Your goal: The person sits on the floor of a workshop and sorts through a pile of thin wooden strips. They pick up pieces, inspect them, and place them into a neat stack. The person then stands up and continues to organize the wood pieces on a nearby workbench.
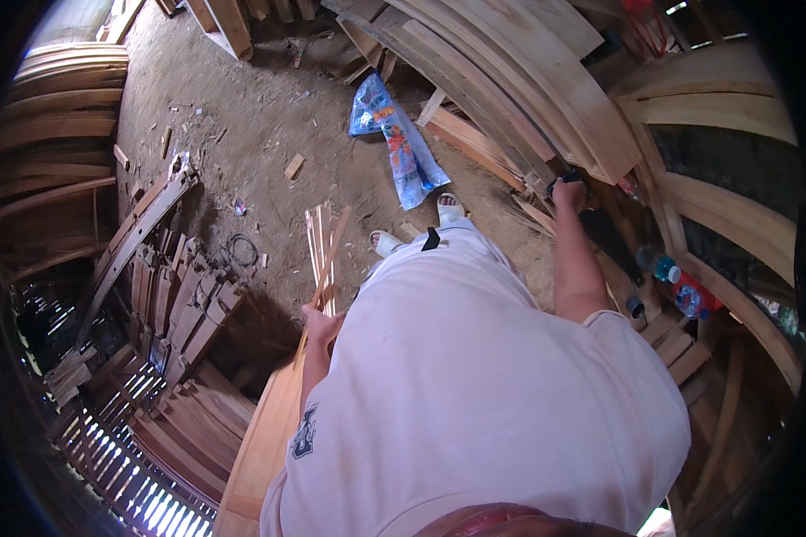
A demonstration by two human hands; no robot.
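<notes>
Open dirt floor [242, 134] toward eleven o'clock, curved planks [528, 89] crowding one o'clock. Left hand [318, 322] closed around thin wood strips [324, 251]; right hand [568, 192] gripping a dark tool [571, 176].

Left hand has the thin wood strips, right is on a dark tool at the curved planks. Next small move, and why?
Probably carry the thin wood strips in the left hand across toward the curved planks. The right hand already grips a dark tool there, while the strips sit well away on the person's left.
</notes>
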